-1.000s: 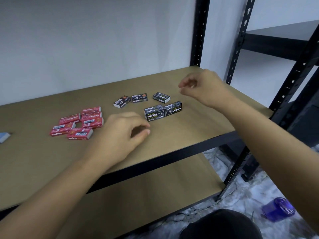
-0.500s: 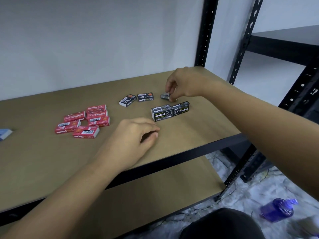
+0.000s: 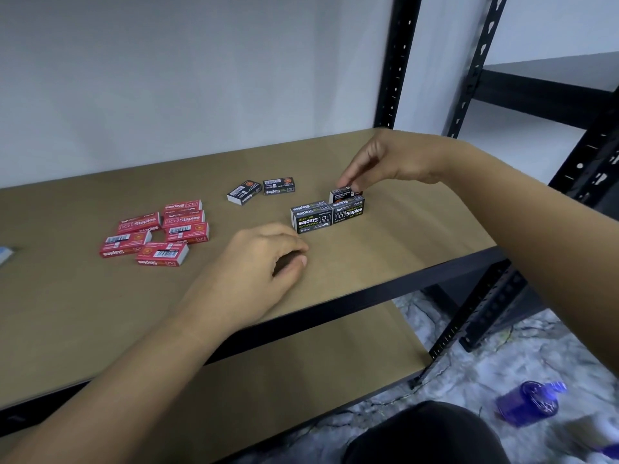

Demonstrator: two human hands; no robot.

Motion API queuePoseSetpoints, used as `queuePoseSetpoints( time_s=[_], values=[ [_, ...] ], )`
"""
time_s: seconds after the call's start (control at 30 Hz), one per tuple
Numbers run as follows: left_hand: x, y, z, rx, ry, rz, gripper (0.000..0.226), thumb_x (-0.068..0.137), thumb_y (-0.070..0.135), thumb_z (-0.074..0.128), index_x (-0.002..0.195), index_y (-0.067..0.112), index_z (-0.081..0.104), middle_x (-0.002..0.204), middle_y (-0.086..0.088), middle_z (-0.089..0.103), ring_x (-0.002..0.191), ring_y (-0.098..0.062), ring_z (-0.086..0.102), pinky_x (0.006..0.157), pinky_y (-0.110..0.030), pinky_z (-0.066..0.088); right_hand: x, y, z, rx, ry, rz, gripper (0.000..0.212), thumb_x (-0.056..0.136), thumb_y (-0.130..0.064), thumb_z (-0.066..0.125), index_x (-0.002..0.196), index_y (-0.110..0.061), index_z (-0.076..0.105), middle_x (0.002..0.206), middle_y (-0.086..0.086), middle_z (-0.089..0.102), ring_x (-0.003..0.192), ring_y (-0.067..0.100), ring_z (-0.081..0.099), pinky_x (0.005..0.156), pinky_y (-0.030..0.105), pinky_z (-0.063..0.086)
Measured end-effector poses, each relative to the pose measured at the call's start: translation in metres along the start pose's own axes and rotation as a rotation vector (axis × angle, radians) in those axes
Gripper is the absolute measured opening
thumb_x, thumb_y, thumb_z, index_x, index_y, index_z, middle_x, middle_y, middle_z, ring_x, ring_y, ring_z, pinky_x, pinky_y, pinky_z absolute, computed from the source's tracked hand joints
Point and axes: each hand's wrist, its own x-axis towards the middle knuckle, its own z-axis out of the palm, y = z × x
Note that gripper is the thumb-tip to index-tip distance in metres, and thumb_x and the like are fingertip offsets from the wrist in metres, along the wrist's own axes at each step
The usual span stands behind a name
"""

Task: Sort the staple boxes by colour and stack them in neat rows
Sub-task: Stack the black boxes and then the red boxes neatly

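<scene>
Several red staple boxes [image 3: 157,231] lie grouped at the left of the brown shelf [image 3: 418,236]. Two black staple boxes [image 3: 326,216] stand on edge side by side near the middle. My right hand [image 3: 385,162] pinches a third black box [image 3: 345,193] just behind the right one of the pair, touching or nearly touching it. Two more black boxes [image 3: 261,189] lie flat further back. My left hand [image 3: 261,262] rests on the shelf in front of the pair, fingers loosely curled, holding nothing.
A light blue box [image 3: 5,254] shows at the left edge. Black uprights [image 3: 397,61] stand at the shelf's right back corner. A lower shelf [image 3: 284,380] sits beneath. On the floor at the right lies a purple bottle [image 3: 526,401].
My right hand reached to the black box lying at the back, pinched it, and carried it toward me to just behind the standing pair. My left hand stayed put.
</scene>
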Motion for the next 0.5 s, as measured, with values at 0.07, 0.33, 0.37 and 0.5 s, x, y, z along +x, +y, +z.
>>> queuePoseSetpoints(
  time_s=[0.07, 0.33, 0.37, 0.5],
  values=[
    [0.0002, 0.0000, 0.0002, 0.004, 0.000, 0.001, 0.019, 0.091, 0.029, 0.058, 0.104, 0.023, 0.072, 0.104, 0.018, 0.065, 0.091, -0.001, 0.061, 0.078, -0.029, 0.052, -0.0006, 0.0024, 0.0002, 0.032, -0.019, -0.006, 0.024, 0.079, -0.014, 0.079, 0.101, -0.022, 0.078, 0.101, 0.004, 0.076, 0.103, 0.015, 0.068, 0.110, 0.039, 0.044],
    [0.0003, 0.0000, -0.0003, 0.004, -0.005, 0.002, 0.020, 0.092, 0.029, 0.058, 0.104, 0.022, 0.072, 0.104, 0.018, 0.065, 0.090, -0.003, 0.062, 0.076, -0.029, 0.052, -0.0001, 0.0056, 0.0032, 0.059, 0.012, -0.042, 0.024, 0.074, -0.021, 0.082, 0.097, -0.024, 0.079, 0.097, 0.010, 0.076, 0.094, 0.016, 0.066, 0.104, 0.040, 0.047],
    [0.0004, -0.0004, -0.0002, 0.004, -0.005, 0.005, 0.021, 0.091, 0.030, 0.058, 0.104, 0.022, 0.072, 0.104, 0.018, 0.065, 0.090, -0.003, 0.062, 0.077, -0.030, 0.052, 0.0005, 0.0061, 0.0031, 0.059, 0.045, -0.049, 0.023, 0.074, -0.016, 0.082, 0.096, -0.021, 0.079, 0.096, 0.011, 0.076, 0.093, 0.017, 0.067, 0.102, 0.039, 0.048],
    [0.0007, -0.0011, 0.0000, -0.003, -0.010, 0.007, 0.023, 0.091, 0.033, 0.055, 0.104, 0.023, 0.071, 0.104, 0.019, 0.064, 0.091, -0.003, 0.062, 0.079, -0.031, 0.052, 0.0021, 0.0097, 0.0031, -0.065, 0.190, -0.082, 0.020, 0.075, -0.004, 0.080, 0.091, -0.016, 0.078, 0.084, 0.002, 0.076, 0.078, 0.005, 0.068, 0.080, 0.014, 0.052]
  ],
)
